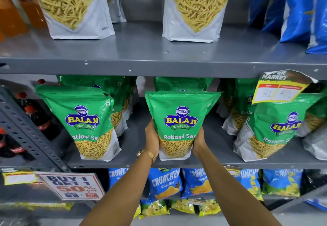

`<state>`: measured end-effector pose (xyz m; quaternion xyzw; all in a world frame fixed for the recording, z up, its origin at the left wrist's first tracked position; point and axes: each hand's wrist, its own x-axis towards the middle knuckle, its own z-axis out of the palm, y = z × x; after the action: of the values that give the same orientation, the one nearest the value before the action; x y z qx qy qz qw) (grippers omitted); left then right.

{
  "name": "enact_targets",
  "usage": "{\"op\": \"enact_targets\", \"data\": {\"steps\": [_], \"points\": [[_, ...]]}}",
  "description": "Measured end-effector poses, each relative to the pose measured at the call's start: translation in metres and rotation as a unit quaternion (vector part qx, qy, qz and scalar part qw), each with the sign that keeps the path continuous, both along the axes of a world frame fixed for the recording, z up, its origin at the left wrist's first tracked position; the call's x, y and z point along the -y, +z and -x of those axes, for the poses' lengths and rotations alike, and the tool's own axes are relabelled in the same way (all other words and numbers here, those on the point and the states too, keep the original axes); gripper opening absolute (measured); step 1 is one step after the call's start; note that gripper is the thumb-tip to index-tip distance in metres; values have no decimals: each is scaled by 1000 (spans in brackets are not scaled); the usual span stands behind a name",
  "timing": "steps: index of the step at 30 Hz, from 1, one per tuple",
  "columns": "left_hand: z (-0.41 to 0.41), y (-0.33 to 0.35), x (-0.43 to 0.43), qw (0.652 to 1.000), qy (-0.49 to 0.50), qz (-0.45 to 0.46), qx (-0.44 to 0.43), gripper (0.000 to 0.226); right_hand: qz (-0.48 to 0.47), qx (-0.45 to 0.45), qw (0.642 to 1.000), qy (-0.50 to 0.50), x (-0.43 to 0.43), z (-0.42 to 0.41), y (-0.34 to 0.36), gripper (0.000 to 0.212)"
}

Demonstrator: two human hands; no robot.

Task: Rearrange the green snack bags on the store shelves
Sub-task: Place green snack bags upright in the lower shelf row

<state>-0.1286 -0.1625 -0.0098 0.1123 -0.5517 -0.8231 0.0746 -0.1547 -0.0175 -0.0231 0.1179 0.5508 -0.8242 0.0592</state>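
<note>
Head view: you hold the middle green snack bag (180,123) upright between both hands at the front of the grey middle shelf (221,162). Your left hand (152,140), with a gold watch (146,155) at the wrist, presses its lower left side; your right hand (199,141) clasps the lower right side. The bag's base sits at or just above the shelf; you cannot tell which. Another green bag (182,83) stands directly behind it. A matching green bag (83,121) stands to the left, well apart, and a tilted one (276,128) stands to the right beneath a yellow price tag (279,89). Blue chip packets (165,183) fill the shelf below.
</note>
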Motion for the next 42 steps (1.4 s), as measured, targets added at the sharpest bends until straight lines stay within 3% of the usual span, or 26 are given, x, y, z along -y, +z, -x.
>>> {"op": "enact_targets", "data": {"steps": [11,15,21,25,30,34,37,40,42], "points": [[1,-1,1,999,3,29,-14,44,-41,-19,998,33,-6,-3,6,47],[4,0,-1,1000,0,17,1,35,-16,-19,999,28,-8,-1,5,46],[21,12,24,996,-13,-86,28,45,93,-29,995,-1,-19,19,22,50],[35,6,23,996,-59,-60,43,54,84,-14,996,14,-14,33,21,53],[37,-9,7,978,-143,-126,84,83,64,-3,996,67,-12,35,14,52],[39,-9,6,976,-157,-133,70,82,45,-27,995,84,-16,35,12,37],[39,-12,4,979,-154,-113,74,79,28,-33,996,77,-18,32,14,38],[36,-9,3,985,-138,-87,62,61,11,-40,998,53,-18,28,17,40],[32,-1,3,990,-106,-84,44,54,29,-37,998,37,-18,26,24,50]]}}
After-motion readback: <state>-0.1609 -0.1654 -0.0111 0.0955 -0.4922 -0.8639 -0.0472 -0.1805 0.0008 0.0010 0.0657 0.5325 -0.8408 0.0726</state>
